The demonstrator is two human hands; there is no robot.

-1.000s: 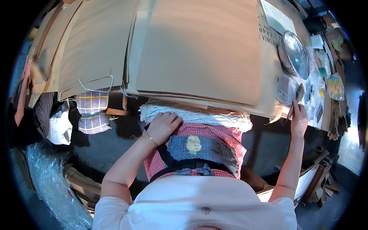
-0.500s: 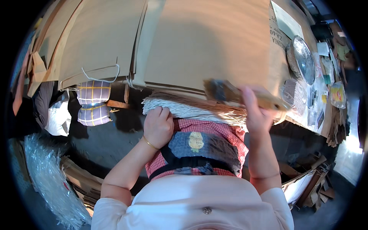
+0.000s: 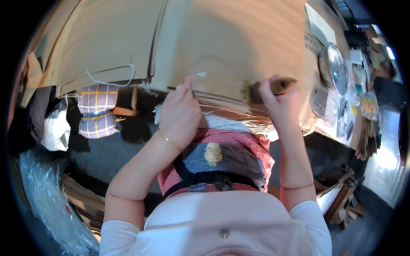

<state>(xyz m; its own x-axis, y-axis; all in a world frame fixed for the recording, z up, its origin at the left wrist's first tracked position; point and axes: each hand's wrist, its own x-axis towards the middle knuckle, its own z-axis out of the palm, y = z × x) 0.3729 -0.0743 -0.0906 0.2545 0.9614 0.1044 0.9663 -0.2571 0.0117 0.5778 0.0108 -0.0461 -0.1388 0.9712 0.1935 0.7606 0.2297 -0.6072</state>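
Brown cardboard (image 3: 239,42), right fingers (image 3: 265,91) gripping brush (image 3: 254,93) — left fingers (image 3: 181,91) bunched

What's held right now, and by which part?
Right hand: a brush, gripped by its brown handle. Left hand: at the near edge of the brown sheet; can't tell whether it holds anything.

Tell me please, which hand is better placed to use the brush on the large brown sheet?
Probably the right hand: it grips the brush close to the brown sheet's near edge. The left hand, by the same edge, holds no brush.
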